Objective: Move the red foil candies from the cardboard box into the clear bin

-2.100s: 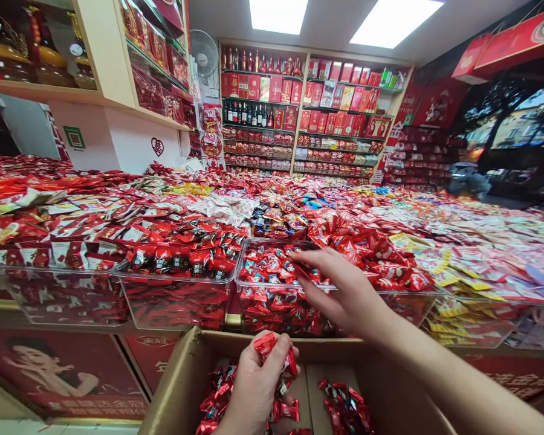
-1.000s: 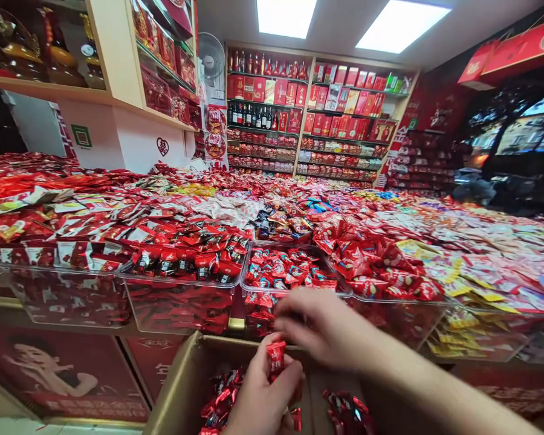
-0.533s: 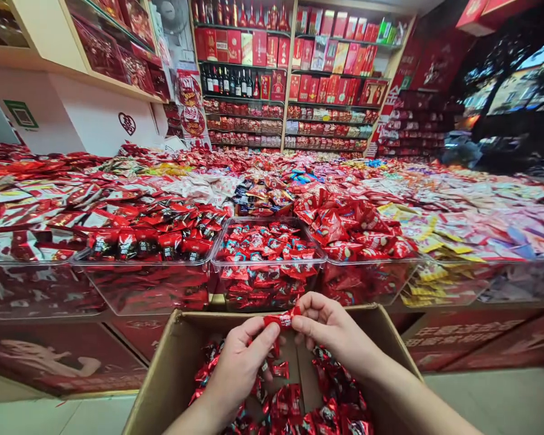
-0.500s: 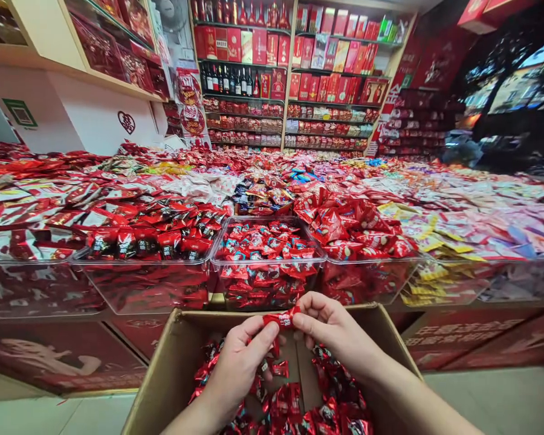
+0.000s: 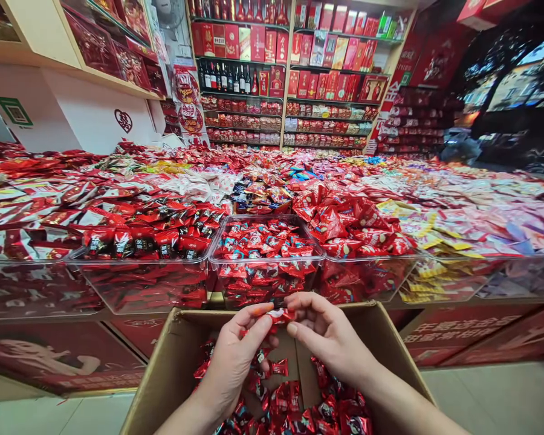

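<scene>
A small red wrapped candy [image 5: 281,315] is held level between my two hands, above the cardboard box [image 5: 156,362]. My left hand [image 5: 238,350] pinches its left end with thumb and forefinger. My right hand [image 5: 326,329] has curled fingers at the other end, its thumb slightly lowered below the wrapper. Beneath both hands, loose red-wrapped candies [image 5: 285,396] lie in the box, with part of the brown cardboard bottom showing between them. Just beyond the box stands a clear plastic bin [image 5: 267,261] filled with red and blue wrapped candies.
More clear bins line the counter: dark-and-red packets [image 5: 140,241] to the left, larger red packets [image 5: 360,232] and yellow packets [image 5: 439,241] to the right. Heaps of sweets spread behind them. Shelves [image 5: 283,78] with bottles and red boxes stand at the back. Tiled floor [image 5: 503,399] shows at right.
The candy has turned in my fingers, so a paler side of its wrapper shows instead of the printed face. My right thumb has shifted down from it. The view has moved slightly.
</scene>
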Available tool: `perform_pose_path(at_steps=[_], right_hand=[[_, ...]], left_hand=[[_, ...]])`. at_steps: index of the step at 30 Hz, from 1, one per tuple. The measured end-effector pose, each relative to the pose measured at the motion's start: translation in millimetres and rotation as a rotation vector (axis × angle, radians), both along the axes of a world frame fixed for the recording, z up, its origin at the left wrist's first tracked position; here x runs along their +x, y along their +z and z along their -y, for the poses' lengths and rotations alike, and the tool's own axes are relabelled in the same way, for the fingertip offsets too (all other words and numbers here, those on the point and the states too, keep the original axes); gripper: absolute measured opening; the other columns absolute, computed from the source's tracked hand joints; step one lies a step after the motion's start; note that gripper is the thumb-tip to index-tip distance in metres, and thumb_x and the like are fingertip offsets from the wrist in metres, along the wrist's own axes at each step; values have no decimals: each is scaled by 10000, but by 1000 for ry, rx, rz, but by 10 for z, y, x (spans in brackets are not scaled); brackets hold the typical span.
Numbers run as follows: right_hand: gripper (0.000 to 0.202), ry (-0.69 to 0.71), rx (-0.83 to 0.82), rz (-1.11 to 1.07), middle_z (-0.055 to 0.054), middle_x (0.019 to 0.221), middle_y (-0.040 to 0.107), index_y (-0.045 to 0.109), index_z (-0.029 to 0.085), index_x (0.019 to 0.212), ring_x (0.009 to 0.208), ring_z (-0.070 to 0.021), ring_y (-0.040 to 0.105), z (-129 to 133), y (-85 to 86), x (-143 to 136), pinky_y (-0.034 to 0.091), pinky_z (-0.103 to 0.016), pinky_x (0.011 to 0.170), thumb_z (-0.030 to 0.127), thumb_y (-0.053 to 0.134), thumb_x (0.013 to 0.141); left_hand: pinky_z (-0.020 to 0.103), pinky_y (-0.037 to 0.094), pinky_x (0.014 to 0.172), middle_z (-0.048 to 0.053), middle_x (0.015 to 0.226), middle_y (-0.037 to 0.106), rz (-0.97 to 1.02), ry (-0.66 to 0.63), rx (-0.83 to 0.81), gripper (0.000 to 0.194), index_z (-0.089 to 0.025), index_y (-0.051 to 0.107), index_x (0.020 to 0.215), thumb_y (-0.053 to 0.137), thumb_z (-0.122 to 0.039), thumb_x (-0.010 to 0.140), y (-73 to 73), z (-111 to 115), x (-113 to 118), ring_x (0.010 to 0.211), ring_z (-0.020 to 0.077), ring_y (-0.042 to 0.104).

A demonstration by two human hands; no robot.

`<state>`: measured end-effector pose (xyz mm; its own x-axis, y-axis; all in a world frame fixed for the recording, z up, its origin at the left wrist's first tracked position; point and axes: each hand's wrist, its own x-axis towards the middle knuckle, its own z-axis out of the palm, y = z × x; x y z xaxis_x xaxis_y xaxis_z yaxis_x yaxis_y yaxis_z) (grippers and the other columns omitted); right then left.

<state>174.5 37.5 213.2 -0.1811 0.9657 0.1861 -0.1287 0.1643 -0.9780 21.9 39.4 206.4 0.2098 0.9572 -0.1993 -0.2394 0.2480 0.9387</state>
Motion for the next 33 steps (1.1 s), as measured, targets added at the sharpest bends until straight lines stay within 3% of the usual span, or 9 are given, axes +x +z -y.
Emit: perform_pose_path(at_steps=[5, 9, 13, 17, 22, 25, 29, 31, 33], right_hand=[[297, 18, -147, -142, -21, 854, 550, 475, 192, 888, 765, -116, 537, 7, -5, -31, 446, -258, 674, 237, 645, 649], [269, -13, -127, -79, -34, 885, 556, 473, 183, 870, 814, -128, 542, -24, 3, -6, 435, -293, 760, 224, 633, 659], [237, -5, 53, 83, -45, 917, 547, 458, 201, 946, 834, -142, 545, -23, -32, 10, 454, -303, 759, 194, 551, 728], [201, -218, 386, 467, -88, 1022, 444, 480, 207, 955, 829, -162, 520, 37, -117, -22, 476, -309, 701, 136, 463, 768], [291, -237, 590, 598, -120, 1122, 362, 455, 188, 1056, 974, -190, 468, 95, -150, -67, 448, -324, 807, 96, 426, 782], [316, -189, 541, 508, -108, 1132, 383, 455, 217, 1072, 965, -195, 485, 102, -125, -81, 466, -319, 786, 134, 489, 769], [351, -88, 318, 236, -90, 1175, 345, 463, 261, 1064, 893, -180, 525, 137, -101, -116, 501, -283, 692, 201, 568, 735], [332, -67, 275, 199, -85, 1182, 329, 474, 267, 1056, 897, -179, 523, 152, -51, -129, 503, -280, 683, 203, 561, 742], [314, -110, 343, 282, -84, 1165, 346, 483, 266, 1058, 939, -190, 501, 119, 83, -134, 492, -298, 716, 186, 530, 759]], left_hand=[[161, 425, 403, -4, 717, 588, -193, 53, 168, 303, -183, 589, 918, 627, -303, 643, -25, 12, 0, 471, 59, 464], [158, 404, 362, 4, 775, 572, -95, -11, 92, 461, -242, 468, 1095, 596, -346, 665, 18, 49, 28, 577, 117, 543], [139, 365, 348, -8, 689, 540, -64, -72, -6, 400, -220, 493, 1071, 523, -399, 714, -6, 53, 41, 574, 112, 539], [155, 402, 383, 5, 668, 556, -133, 4, 67, 343, -190, 564, 984, 523, -395, 713, -67, 38, 45, 631, 130, 522], [196, 450, 438, 44, 877, 626, -223, 56, 188, 303, -210, 594, 952, 545, -368, 698, -68, 44, 37, 653, 153, 561], [219, 479, 594, 44, 948, 634, -193, 59, 262, 250, -216, 603, 929, 548, -323, 710, -60, 69, 20, 782, 174, 580], [269, 440, 789, 39, 980, 631, -137, 40, 376, 252, -224, 598, 965, 544, -284, 726, -51, 115, -12, 889, 187, 563], [262, 424, 818, 38, 979, 630, -124, 70, 408, 243, -223, 613, 942, 560, -288, 714, -37, 133, -25, 919, 191, 551], [241, 469, 714, 42, 905, 643, -84, 114, 362, 252, -217, 610, 929, 556, -329, 710, -13, 147, -31, 853, 186, 574]])
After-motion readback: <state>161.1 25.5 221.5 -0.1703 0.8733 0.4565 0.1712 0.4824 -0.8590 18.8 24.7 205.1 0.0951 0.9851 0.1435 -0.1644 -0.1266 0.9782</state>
